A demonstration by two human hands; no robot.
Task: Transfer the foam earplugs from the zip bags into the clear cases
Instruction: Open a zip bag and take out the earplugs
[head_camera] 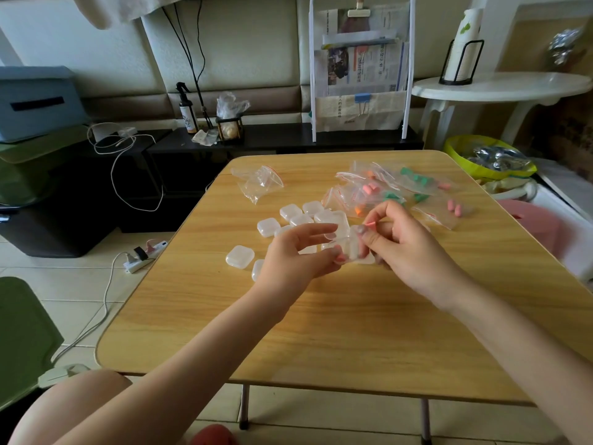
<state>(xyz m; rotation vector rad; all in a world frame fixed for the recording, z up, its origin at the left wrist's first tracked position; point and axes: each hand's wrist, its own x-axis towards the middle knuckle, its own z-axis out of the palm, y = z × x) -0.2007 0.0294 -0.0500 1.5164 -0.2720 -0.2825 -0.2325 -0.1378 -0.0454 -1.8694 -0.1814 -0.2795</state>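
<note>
Over the middle of the wooden table (321, 332) my left hand (298, 255) holds an open clear case (345, 244) between thumb and fingers. My right hand (404, 239) pinches the case's other side, a pink earplug (370, 223) showing at its fingertips. Several shut clear cases (290, 211) lie behind and left of my hands. A pile of zip bags (410, 187) with pink, green and orange earplugs lies at the far right. Two empty zip bags (258, 183) lie at the far left.
The table's far edge faces a black low shelf (288, 139) with a spray bottle (187, 110) and a newspaper rack (361, 69). A white round side table (500, 86) and a yellow-green bowl (487, 157) stand to the right. A power strip (144, 256) lies on the floor, left.
</note>
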